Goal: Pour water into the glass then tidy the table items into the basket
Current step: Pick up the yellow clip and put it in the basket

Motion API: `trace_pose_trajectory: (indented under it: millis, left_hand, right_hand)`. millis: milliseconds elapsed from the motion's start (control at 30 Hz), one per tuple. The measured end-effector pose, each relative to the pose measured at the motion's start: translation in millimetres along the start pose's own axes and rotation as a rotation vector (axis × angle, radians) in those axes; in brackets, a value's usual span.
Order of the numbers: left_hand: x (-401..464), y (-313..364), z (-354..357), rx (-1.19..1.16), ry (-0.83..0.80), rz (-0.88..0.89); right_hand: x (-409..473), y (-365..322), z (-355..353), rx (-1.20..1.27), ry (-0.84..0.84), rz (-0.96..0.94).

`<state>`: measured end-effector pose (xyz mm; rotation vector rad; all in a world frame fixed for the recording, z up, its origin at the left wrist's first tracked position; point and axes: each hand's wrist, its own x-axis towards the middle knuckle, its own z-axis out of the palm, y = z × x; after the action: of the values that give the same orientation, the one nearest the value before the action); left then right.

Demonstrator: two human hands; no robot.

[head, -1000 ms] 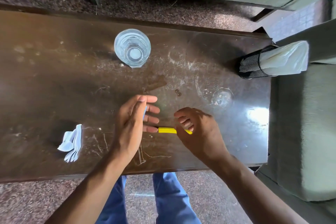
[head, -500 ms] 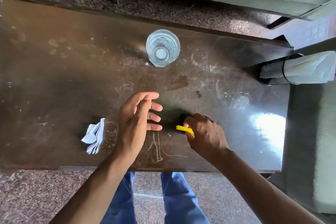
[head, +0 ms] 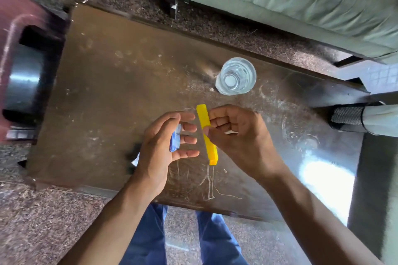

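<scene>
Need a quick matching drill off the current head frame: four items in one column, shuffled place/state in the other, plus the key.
Items:
1. clear drinking glass
2. yellow plastic stick
3. small blue-and-white packet
4. black mesh holder

Place or state:
A. held against the left hand palm
B. upright on the brown table, beyond both hands
C. lying on its side at the table's right edge, pale liner sticking out
D. pinched in the right hand, lifted off the table

Pairs: 1-B, 2-D, 3-A, 4-C
</scene>
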<state>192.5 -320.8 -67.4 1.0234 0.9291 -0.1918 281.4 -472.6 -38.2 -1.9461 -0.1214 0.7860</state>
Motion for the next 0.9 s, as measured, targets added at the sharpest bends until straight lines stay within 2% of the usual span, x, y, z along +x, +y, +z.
trace_pose_trajectory:
  millis: [67, 167, 267, 400, 567, 767, 900]
  left_hand:
    - [-0.6, 8.0, -8.7, -0.039, 0.002, -0.012]
    - [-0.9, 17.9, -24.0, -0.093, 0.034, -0.009]
    - [-2.8, 26.1, -45.5, -0.118, 0.014, 0.027]
    - [-3.9, 33.8, -71.9, -0.143, 0.077, 0.054]
    - [-0.1, 37.3, -103.9, -0.173, 0.152, 0.073]
    - [4.7, 41.7, -135.3, -0.203, 0.246, 0.097]
    - [6.1, 49.4, -149.6, -0.216, 0.279, 0.117]
  right_hand:
    - [5.9, -17.4, 17.5, 0.122, -0.057, 0.03]
    - [13.5, -34.0, 44.4, 0.201, -0.039, 0.112]
    - [18.7, -43.3, 72.5, 0.21, -0.021, 0.155]
    - [26.1, -51.1, 106.4, 0.136, -0.033, 0.146]
    - [34.8, -60.4, 132.9, 0.119, -0.148, 0.095]
    - [45.0, -56.5, 137.0, -0.111, -0.106, -0.047]
    - [43.3, -45.2, 136.8, -0.36, -0.204, -0.102]
